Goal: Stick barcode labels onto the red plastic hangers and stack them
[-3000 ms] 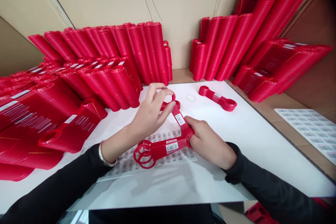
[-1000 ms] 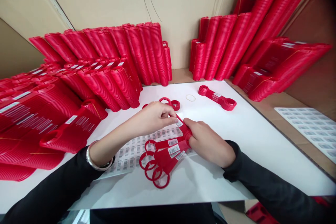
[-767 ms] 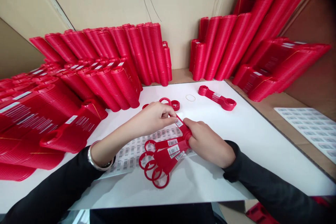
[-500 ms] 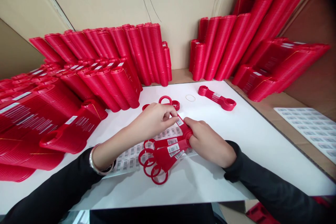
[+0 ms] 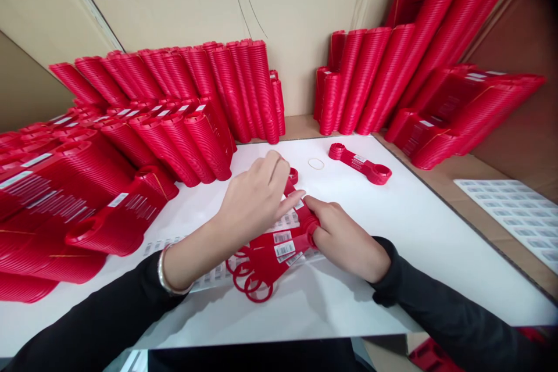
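My right hand point(image 5: 344, 235) grips a fanned bunch of flat red plastic pieces with ring ends point(image 5: 272, 264) by their near-right ends. White barcode stickers point(image 5: 285, 248) show on several of them. Over the upper pieces of the fan is my left hand point(image 5: 257, 192), its fingers curled over a far ring end and its thumb stretched along a stickered piece. The back of that hand hides most of this ring. Beneath the fan and my left wrist lies a sheet of barcode stickers point(image 5: 213, 279), partly covered.
Bundled stacks of red pieces point(image 5: 204, 145) stand along the left and back. More stacks point(image 5: 370, 81) rise at the right back. On the white tabletop point(image 5: 436, 267) lie a small stack of pieces point(image 5: 360, 164) and a rubber band point(image 5: 316, 164). Another sticker sheet point(image 5: 510, 215) lies far right.
My left hand has shifted from a pinch by the sticker to curling over the far ring, its thumb now spread. The fan has moved slightly left; my right hand stays nearly still.
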The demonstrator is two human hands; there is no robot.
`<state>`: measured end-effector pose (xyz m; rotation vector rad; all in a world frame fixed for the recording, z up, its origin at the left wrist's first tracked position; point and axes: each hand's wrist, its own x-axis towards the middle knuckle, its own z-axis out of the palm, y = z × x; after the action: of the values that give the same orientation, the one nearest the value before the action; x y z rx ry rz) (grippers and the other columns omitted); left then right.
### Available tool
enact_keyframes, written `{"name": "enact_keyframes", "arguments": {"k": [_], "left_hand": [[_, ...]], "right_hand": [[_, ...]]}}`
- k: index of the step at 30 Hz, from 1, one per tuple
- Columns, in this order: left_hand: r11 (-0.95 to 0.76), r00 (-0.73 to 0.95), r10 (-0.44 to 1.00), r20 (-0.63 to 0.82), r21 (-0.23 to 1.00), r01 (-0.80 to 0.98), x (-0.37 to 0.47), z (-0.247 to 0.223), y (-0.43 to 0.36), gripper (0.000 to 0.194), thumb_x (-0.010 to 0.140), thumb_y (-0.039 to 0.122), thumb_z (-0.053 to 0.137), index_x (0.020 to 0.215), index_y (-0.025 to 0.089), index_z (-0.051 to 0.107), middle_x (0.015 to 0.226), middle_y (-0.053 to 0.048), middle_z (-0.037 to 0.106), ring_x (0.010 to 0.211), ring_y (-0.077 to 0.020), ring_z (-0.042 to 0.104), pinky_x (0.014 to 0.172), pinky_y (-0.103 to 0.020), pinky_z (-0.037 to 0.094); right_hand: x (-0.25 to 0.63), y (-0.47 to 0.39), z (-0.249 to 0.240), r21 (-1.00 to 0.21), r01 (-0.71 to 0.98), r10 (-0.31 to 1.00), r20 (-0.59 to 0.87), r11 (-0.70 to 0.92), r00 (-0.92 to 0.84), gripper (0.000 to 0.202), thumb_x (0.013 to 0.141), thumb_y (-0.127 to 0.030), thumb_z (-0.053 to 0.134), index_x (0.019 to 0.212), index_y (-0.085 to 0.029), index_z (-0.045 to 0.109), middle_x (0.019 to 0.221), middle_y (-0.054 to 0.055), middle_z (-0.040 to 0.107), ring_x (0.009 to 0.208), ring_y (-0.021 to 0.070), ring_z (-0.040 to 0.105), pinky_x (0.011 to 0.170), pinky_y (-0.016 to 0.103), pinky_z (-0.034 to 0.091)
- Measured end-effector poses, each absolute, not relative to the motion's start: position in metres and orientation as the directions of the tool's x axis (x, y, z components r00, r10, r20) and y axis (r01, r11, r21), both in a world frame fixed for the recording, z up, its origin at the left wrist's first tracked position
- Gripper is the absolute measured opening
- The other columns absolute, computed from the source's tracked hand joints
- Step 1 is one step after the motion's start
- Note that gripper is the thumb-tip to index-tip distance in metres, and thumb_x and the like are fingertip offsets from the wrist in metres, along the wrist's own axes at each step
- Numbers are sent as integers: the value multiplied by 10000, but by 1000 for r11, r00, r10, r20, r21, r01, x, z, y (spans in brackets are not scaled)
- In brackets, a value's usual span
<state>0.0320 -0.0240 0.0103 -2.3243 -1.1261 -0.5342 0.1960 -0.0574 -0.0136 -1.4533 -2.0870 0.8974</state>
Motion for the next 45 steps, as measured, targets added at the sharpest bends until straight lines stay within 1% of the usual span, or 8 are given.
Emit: {"name": "enact_keyframes", "arguments": {"k": [8,15,20,24,29,35,39,45], "left_hand": [[-695,467,609,641,147,704,21,8,-2,165,900,265,431,1015,158,480,1032,-87,497,954,-178,527,779,-290,460],[-709,319,695,644,542,451,15,8,3,157,835,92,421,954,186,463,978,-46,479,821,-128,524,703,-253,447],[-742,485,658,576,386,548,12,9,-4,255,706,-5,411,872,172,490,878,-28,514,795,-144,495,674,-260,398],[-757,675,651,347,222,615,15,8,-13,90,806,169,456,793,159,545,753,-20,549,715,-158,489,670,-294,365],[-653,765,643,-42,492,576,21,19,-29,311,871,437,423,915,176,586,893,-46,600,790,-169,549,668,-267,399],[-259,829,415,-376,824,504,26,30,-39,282,766,378,595,968,197,518,850,9,606,707,-124,574,615,-230,452],[-135,779,397,-486,809,573,24,28,-40,187,812,343,513,889,185,448,740,12,560,630,-118,570,538,-223,450],[-356,669,589,-454,597,719,21,24,-48,280,841,435,429,817,169,514,629,15,529,502,-108,493,486,-235,387]], "right_hand": [[198,-57,-16,-736,634,941,14,239,-339,221,657,-20,341,769,-192,426,747,35,602,641,149,533,550,238,334],[204,-51,-16,-715,656,958,66,241,-280,211,657,-23,354,760,-199,406,766,33,603,673,160,543,577,247,351],[207,-45,-21,-684,685,965,114,250,-238,182,666,-35,355,726,-205,378,722,24,576,653,161,524,579,256,341],[207,-44,-22,-669,693,960,126,269,-251,198,648,-25,354,727,-205,382,707,19,564,640,157,510,581,257,338],[206,-47,-19,-666,662,935,178,344,-307,238,612,-4,347,734,-208,369,664,-4,521,592,142,470,561,249,327],[209,-53,-13,-607,581,839,351,542,-416,252,607,-12,359,757,-213,341,633,-26,455,552,131,414,534,240,304],[211,-53,-13,-565,552,789,411,613,-457,274,591,-5,358,761,-218,323,646,-26,446,562,133,416,542,237,309],[210,-50,-17,-516,589,783,397,621,-478,287,580,2,351,762,-219,327,661,-20,461,570,141,436,533,242,315]]}}
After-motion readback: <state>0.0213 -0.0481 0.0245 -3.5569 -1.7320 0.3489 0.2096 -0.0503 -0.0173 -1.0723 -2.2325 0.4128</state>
